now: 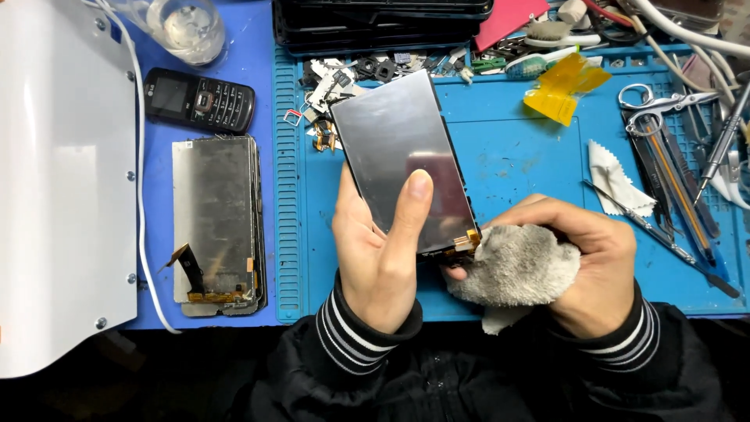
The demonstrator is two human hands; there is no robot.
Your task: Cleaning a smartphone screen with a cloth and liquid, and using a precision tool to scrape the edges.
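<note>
Panel (402, 152) — grey, glossy, tilted | left hand (375, 250) fingers clasp it | right hand (590, 262) grips cloth (516, 266)

The screen panel (402, 148) has a smooth, dull-metal back, the cloth (516, 266) looks fuzzy grey, perhaps microfibre.

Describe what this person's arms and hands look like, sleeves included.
Both hands are bare, with no gloves, rings or watch in view. The left hand and right hand come out of black jacket sleeves ending in ribbed knit cuffs, black with white stripes.
</note>
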